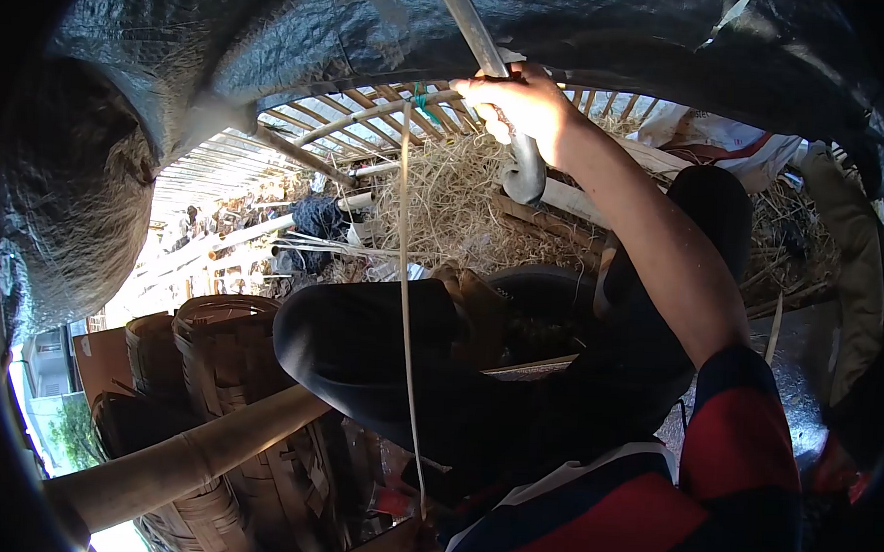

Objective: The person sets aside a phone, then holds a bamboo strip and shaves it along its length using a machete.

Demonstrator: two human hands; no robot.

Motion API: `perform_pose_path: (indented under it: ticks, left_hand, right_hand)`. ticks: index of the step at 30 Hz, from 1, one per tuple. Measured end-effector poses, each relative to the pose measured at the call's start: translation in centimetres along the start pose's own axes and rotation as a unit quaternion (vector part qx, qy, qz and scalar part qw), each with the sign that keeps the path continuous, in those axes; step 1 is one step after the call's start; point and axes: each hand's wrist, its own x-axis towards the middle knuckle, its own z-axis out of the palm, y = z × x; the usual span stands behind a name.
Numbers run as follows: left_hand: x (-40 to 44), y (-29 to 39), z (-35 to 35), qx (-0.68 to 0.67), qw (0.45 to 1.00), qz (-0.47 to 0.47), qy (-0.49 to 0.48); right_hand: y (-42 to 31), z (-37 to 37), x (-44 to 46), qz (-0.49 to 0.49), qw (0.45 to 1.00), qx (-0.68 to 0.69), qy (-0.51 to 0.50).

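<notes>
My right hand (pixel 526 110) is closed around a grey pole (pixel 470 26) with a hooked lower end. The pole slants down from the top edge and passes through the fist. A long, thin pale strip (pixel 406 274), bamboo by its look, stands nearly upright to the left of that hand, in front of my bent leg (pixel 370 347). Its upper end is apart from my right hand. Deep shadow covers its lower end near the bottom edge, where a dim brownish shape may be part of my left hand; I cannot make out any fingers.
Black plastic sheeting (pixel 275 32) hangs overhead. Woven baskets (pixel 226 355) stand at left behind a thick bamboo pole (pixel 198 453). Dry straw or shavings (pixel 455 203) lie ahead, before a slatted bamboo fence (pixel 356 109). A dark round basin (pixel 545 290) sits beyond my legs.
</notes>
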Motion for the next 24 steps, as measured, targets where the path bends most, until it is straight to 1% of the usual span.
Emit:
perform_pose_path:
  ticks: [1, 4, 6, 8, 9, 10, 11, 12, 13, 14, 15, 16, 17, 18, 19, 20, 22, 24]
  left_hand:
    - [-0.3, -0.3, -0.3, -0.01, 1.0, -0.006, 0.0]
    - [-1.4, -0.7, -1.3, -0.072, 0.997, -0.01, -0.011]
    - [-1.0, 0.2, -1.5, -0.129, 0.991, 0.001, -0.033]
    - [0.3, 2.9, -0.6, -0.156, 0.985, 0.047, -0.064]
    - [0.9, 5.4, 0.8, -0.102, 0.984, 0.123, -0.073]
    - [1.4, 7.5, 1.8, -0.109, 0.985, 0.125, -0.053]
    - [2.1, 9.7, 2.5, -0.073, 0.985, 0.137, -0.073]
    - [2.8, 11.8, 3.3, -0.037, 0.983, 0.149, -0.096]
    - [3.3, 13.9, 4.3, -0.032, 0.985, 0.136, -0.105]
    - [3.7, 15.9, 5.2, -0.024, 0.986, 0.121, -0.116]
    - [4.3, 17.8, 6.2, -0.03, 0.985, 0.115, -0.123]
    - [4.9, 19.3, 7.4, -0.037, 0.984, 0.107, -0.135]
    - [5.6, 20.6, 8.7, -0.035, 0.984, 0.105, -0.138]
    - [6.2, 21.6, 10.0, -0.091, 0.971, 0.136, -0.173]
    - [6.8, 22.4, 11.1, -0.148, 0.953, 0.165, -0.209]
    - [7.4, 22.9, 11.9, -0.148, 0.951, 0.164, -0.215]
    - [8.5, 23.1, 13.0, -0.159, 0.955, 0.146, -0.205]
    - [8.7, 21.6, 12.9, -0.158, 0.958, 0.134, -0.197]
  right_hand:
    - [0.0, 0.0, 0.3, -0.001, 0.999, 0.001, 0.041]
    - [-0.9, -0.1, 0.2, 0.022, 0.993, -0.032, 0.109]
    - [-0.6, -0.4, -0.1, 0.02, 0.995, -0.026, 0.091]
    - [-0.1, -0.3, -0.5, -0.026, 0.997, -0.051, 0.057]
    - [-0.2, -0.1, -0.7, -0.019, 0.996, -0.069, 0.052]
    - [-0.7, 0.1, -1.1, -0.013, 0.995, -0.089, 0.048]
    - [-1.1, 0.8, -1.9, -0.024, 0.991, -0.118, 0.056]
    - [-0.6, 0.1, -1.7, -0.046, 0.979, -0.195, 0.019]
    - [-0.2, 0.4, -1.8, -0.136, 0.953, -0.268, 0.028]
    - [0.2, 0.8, -2.3, -0.222, 0.915, -0.336, 0.042]
    - [-0.2, 0.9, -3.1, -0.192, 0.926, -0.324, 0.006]
    - [-0.2, 1.2, -3.5, -0.19, 0.927, -0.324, 0.006]
    - [-0.2, 1.7, -4.0, -0.194, 0.91, -0.366, 0.001]
    - [-0.4, 2.3, -4.5, -0.197, 0.891, -0.409, -0.002]
    - [-1.1, 3.1, -5.3, -0.147, 0.913, -0.381, -0.022]
    - [-0.8, 3.5, -5.4, -0.167, 0.909, -0.379, -0.054]
    - [-0.8, 4.7, -6.2, -0.129, 0.908, -0.391, -0.072]
    - [1.3, 5.2, -6.0, -0.165, 0.917, -0.343, -0.116]
